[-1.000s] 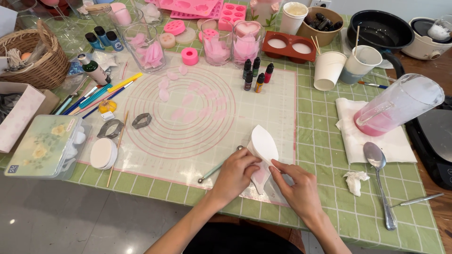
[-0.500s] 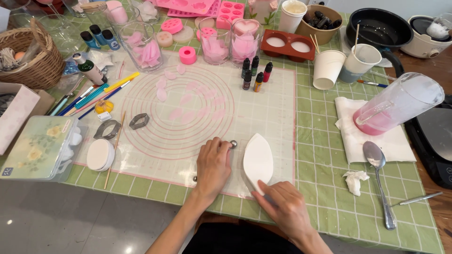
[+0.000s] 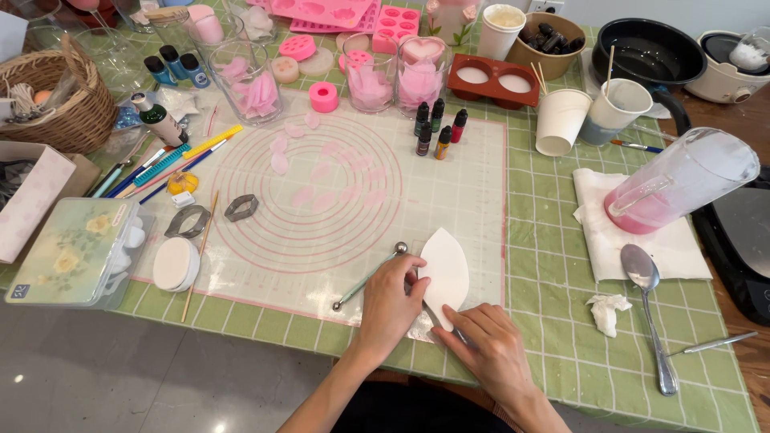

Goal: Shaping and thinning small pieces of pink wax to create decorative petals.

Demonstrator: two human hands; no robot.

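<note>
A white leaf-shaped piece lies flat on the translucent mat with pink circles, near its front right corner. My left hand curls over the piece's lower left edge, thumb and fingertips on it. A ball-ended metal tool lies on the mat partly under that hand. My right hand sits just below the piece's tip and pinches a thin grey tool that slants up between the two hands toward the piece.
Two metal petal cutters and a round white lid lie left on the mat. Small dye bottles, glasses of pink petals, paper cups, a tilted jug with pink liquid and a spoon stand around it.
The white piece, held up in both hands a second ago, now lies flat on the mat. My left hand moved from the ball tool to the piece's edge; my right hand came up beside it.
</note>
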